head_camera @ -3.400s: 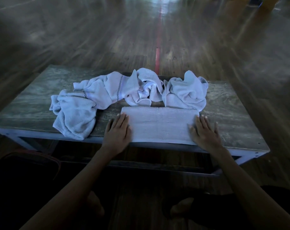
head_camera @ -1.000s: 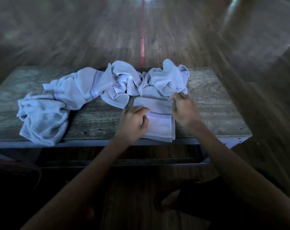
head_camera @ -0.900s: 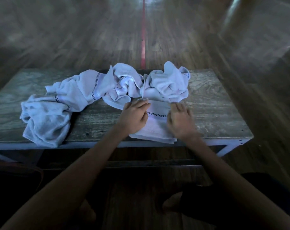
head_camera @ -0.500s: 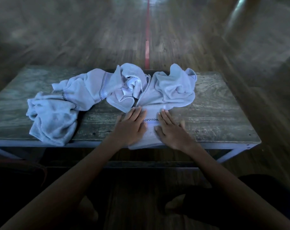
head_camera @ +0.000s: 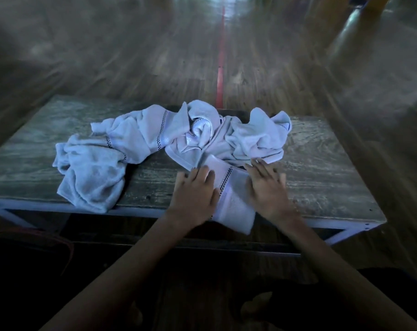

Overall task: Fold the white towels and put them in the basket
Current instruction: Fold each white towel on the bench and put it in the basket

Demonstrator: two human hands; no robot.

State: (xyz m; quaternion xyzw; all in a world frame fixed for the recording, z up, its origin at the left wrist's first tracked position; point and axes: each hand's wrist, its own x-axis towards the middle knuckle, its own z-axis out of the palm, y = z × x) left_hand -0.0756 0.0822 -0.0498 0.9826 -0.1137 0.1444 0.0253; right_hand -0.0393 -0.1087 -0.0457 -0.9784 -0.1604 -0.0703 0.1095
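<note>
The small folded white terry towel at the near table edge carries a narrow black-and-white checked band. The crumpled white towels farther back and left show the same checked bands. The worn wooden tabletop is streaky grey-brown, on a pale painted metal frame. The brown plank floor bears a red line.

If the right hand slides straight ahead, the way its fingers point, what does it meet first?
Probably the crumpled towel, which lies just beyond the fingertips of the right hand; the gap looks small, though blur hides it.
</note>
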